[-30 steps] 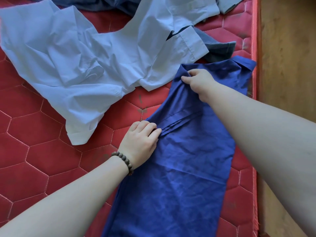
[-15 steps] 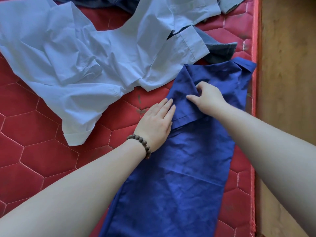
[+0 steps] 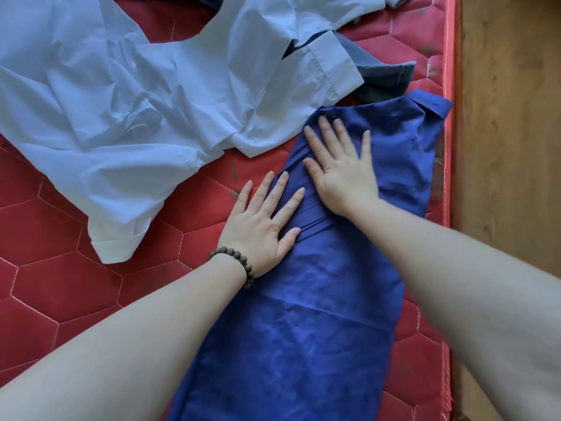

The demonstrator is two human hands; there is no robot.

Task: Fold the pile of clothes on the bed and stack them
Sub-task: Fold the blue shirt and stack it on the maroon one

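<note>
A dark blue shirt [image 3: 306,329] lies in a long narrow fold along the right side of the red quilted mattress [image 3: 60,293], its collar end near the far right edge. My left hand [image 3: 262,223], with a bead bracelet on the wrist, presses flat on the shirt's left edge, fingers straight and partly on the mattress. My right hand [image 3: 343,165] lies flat with spread fingers on the folded sleeve part higher up. A crumpled light blue shirt [image 3: 145,98] is spread out to the left and behind.
A grey-blue garment [image 3: 382,77] pokes out from under the light blue shirt at the back right. The mattress edge [image 3: 448,147] runs down the right side, with a wooden floor [image 3: 510,132] beyond it.
My right hand let go of the sleeve fold it was pinching and now lies flat on it. My left hand uncurled, slid up the left edge and flattened.
</note>
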